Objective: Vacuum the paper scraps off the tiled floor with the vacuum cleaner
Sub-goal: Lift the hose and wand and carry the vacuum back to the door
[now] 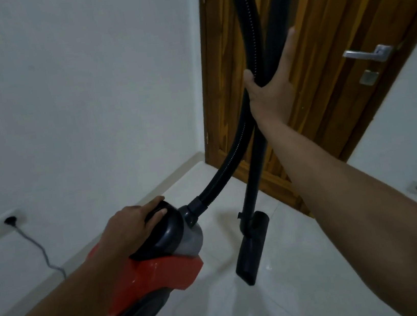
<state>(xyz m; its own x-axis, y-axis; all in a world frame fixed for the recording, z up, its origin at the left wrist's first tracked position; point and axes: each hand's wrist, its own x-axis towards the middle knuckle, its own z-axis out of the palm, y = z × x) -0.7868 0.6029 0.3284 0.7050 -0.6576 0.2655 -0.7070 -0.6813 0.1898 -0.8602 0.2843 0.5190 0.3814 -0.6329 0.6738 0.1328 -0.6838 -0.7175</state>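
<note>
The floor (288,294) is pale glossy tile, met by a white wall (71,83) on the left and a brown wooden door (332,33) behind; no paper scraps show anywhere on the tiles in view, so they must lie outside the frame. The vacuum (154,275), red-bodied with a dark top and a black wheel, sits low at the left, apparently lifted or tipped by its handle, though whether the wheel touches the floor cannot be told. Its ribbed hose (230,165) rises from the front of the body and runs up past the top edge; beside it the rigid tube (257,167) drops to the nozzle (252,250), which hangs at a slant just over the tiles. A cord (38,248) runs from a wall socket (10,220), so the machine looks plugged in. The left hand (131,227) has its fingers (156,214) wrapped over the handle on the dark top, holding it; the right hand (270,90) presses hose and tube together, thumb hooked round them, fingers (290,44) laid nearly straight along the tube, a loose hold.

The step looks like carrying the machine into position, before any sweeping; next it likely needs setting the body down, shifting the right hand to grip the tube firmly, laying the nozzle flat on the tiles, and turning toward the scraps.
</note>
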